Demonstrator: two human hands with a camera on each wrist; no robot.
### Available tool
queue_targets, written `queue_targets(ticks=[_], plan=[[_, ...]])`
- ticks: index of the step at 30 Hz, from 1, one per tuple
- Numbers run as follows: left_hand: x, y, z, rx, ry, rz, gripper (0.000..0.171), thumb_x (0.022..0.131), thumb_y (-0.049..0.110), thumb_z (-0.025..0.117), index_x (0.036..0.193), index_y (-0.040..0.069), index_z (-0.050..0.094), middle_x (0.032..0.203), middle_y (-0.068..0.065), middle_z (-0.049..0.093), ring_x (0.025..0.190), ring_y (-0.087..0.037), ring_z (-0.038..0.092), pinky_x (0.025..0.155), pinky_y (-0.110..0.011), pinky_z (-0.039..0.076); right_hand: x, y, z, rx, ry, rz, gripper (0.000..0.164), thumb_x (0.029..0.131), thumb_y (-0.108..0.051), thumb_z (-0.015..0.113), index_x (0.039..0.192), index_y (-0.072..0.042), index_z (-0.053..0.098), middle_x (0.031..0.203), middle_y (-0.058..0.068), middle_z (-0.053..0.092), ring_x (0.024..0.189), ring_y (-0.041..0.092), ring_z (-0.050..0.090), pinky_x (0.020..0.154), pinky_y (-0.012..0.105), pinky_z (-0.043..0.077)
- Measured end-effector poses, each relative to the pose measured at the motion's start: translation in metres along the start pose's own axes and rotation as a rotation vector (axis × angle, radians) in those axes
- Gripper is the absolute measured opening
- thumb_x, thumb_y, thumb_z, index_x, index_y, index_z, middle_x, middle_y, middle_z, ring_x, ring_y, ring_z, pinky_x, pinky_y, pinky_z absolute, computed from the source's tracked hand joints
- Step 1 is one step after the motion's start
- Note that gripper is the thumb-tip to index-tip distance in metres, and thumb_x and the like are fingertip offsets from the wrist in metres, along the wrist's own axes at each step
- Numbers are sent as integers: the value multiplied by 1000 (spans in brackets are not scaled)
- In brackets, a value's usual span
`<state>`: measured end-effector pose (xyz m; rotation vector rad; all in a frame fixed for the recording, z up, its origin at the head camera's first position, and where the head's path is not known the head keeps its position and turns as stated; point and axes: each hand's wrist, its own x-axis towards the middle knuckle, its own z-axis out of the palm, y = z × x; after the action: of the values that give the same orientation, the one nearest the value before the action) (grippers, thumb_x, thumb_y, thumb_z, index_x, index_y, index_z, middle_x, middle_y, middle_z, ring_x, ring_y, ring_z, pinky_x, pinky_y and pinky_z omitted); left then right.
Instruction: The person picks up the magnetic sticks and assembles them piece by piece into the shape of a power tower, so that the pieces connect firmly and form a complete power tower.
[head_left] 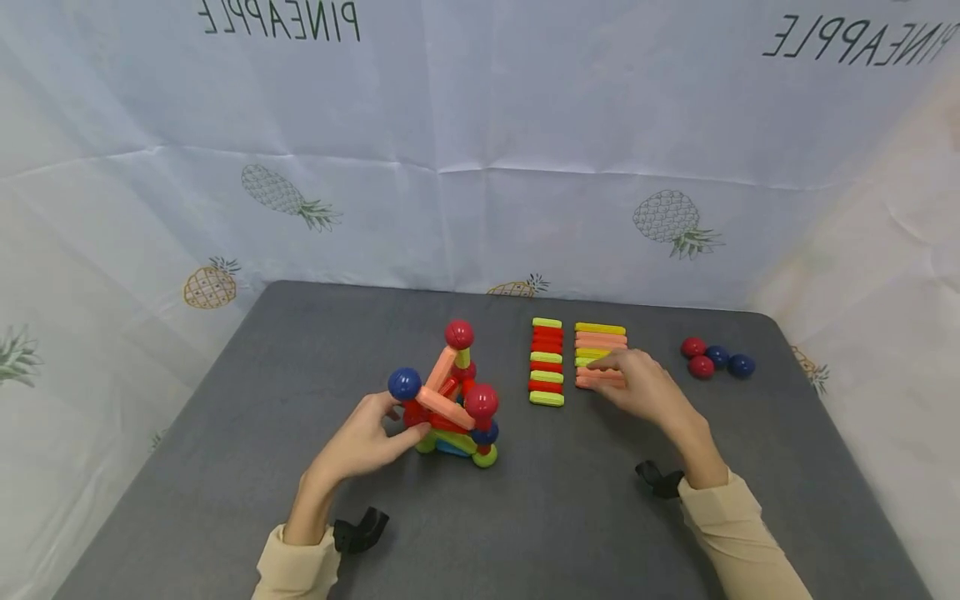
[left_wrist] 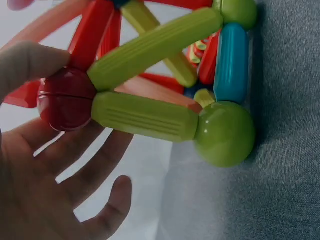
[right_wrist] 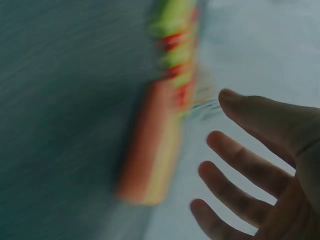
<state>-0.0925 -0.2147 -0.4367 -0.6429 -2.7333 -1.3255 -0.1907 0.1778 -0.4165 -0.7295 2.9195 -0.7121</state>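
Note:
A ball-and-stick structure (head_left: pixel 446 408) of coloured rods and balls stands on the table left of centre. My left hand (head_left: pixel 367 442) holds its left side; in the left wrist view the thumb and fingers pinch a dark red ball (left_wrist: pixel 67 100) where two green rods (left_wrist: pixel 147 117) meet. Blue and red balls top the frame, with green balls (left_wrist: pixel 225 134) at its base. Over the right-hand column of sticks (head_left: pixel 600 329), salmon and yellow, my right hand (head_left: pixel 641 383) reaches with fingers extended. Nothing sits between those fingers in the right wrist view, where the sticks (right_wrist: pixel 150 145) are blurred.
A second column of red and yellow-green sticks (head_left: pixel 547 367) lies between the structure and the right hand. Several loose red and blue balls (head_left: pixel 701 367) are grouped at the right. Behind the grey table (head_left: pixel 525 517) hangs a white cloth (head_left: pixel 480 225) printed with pineapples.

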Motion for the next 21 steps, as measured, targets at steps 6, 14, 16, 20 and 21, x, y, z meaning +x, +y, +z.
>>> queue_targets(ticks=[6,14,16,20,21], plan=[[4,-4,-1,-86,-102,-24,26,98,14,63,123,8,66,112,-3,74,99,-9,65,90,-35,55,-3,25,11,-41,-101,29,35,88,-13,79,120,-1,74,119,18,75,105,33,67,91,58,55],[14,-15,7,-175,-54,20,37,97,11,64,132,7,55,122,-11,65,111,-18,60,97,-45,54,-2,25,21,-31,-123,86,37,86,-7,80,122,-3,73,101,11,74,84,22,63,71,40,56],[16,-18,8,-163,28,11,34,94,11,71,125,6,58,117,-11,67,108,-20,63,96,-49,55,-2,25,22,-11,-129,105,37,85,-7,81,121,-5,73,90,6,70,76,17,57,63,32,49],[20,-21,12,-159,127,-39,30,93,12,74,121,7,64,111,-10,70,103,-21,66,92,-45,57,-3,25,24,9,-129,87,36,85,-7,80,120,-2,72,82,2,67,71,13,54,61,28,46],[21,-20,13,-152,149,-55,31,94,12,73,124,7,64,113,-10,71,103,-21,66,91,-42,57,-3,26,25,20,-128,67,36,86,-6,80,121,-1,72,81,3,66,69,12,54,61,27,46]])
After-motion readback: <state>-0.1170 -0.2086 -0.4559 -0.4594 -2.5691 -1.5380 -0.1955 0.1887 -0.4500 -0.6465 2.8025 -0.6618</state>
